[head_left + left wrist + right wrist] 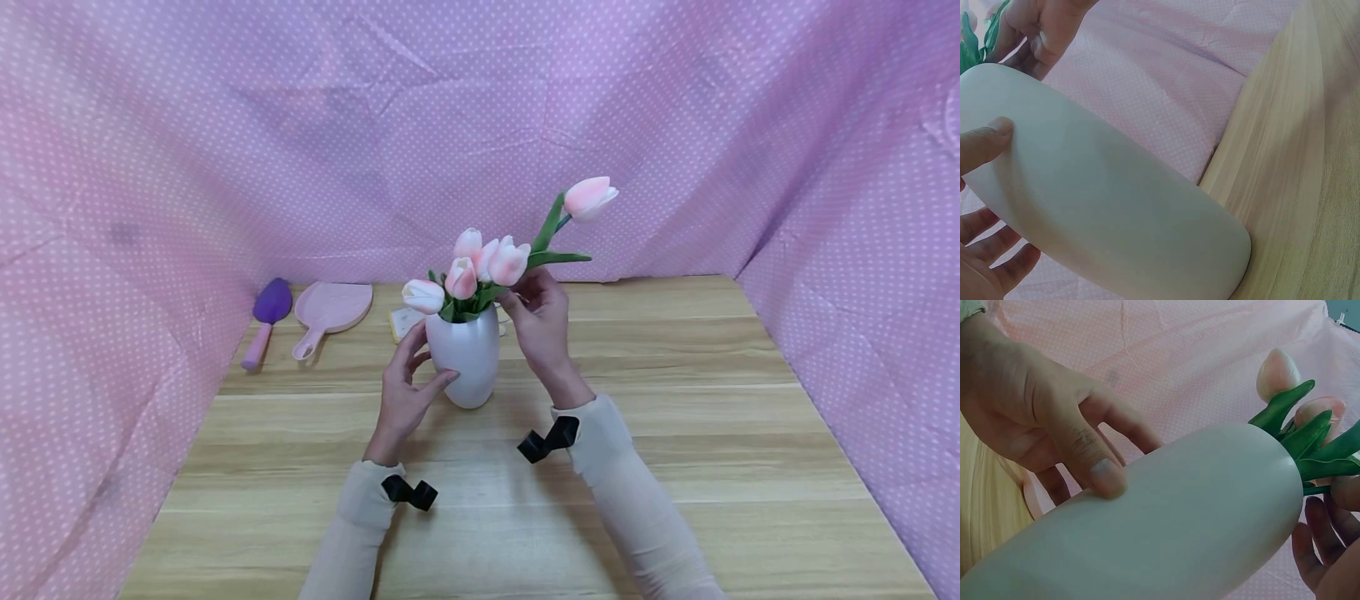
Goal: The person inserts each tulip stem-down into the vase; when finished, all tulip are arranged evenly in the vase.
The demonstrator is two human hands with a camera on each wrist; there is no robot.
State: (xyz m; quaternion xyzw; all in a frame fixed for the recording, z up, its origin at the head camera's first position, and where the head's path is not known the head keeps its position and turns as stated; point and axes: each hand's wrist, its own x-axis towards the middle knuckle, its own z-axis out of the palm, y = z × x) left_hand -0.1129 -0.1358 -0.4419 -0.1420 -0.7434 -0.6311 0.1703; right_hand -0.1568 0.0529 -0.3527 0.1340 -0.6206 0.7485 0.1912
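Note:
A white vase (465, 358) stands upright on the wooden table, several pink and white tulips (461, 278) with green leaves in its mouth. My left hand (405, 396) holds the vase from the left, thumb on its front and fingers round its side, as the left wrist view also shows. At the right of the rim, my right hand (542, 321) pinches the stem of one tulip (590, 198), whose bloom leans out to the upper right above the others. In the right wrist view a thin green stem (1317, 490) runs between the vase mouth and my right fingertips.
At the back left lie a purple trowel (272, 302) with a pink handle and a pink dustpan-like scoop (333, 308). Behind the vase, a small white and yellow item (405, 322) is partly hidden. Pink dotted cloth (480, 125) encloses the wooden table (712, 467) at the back and sides.

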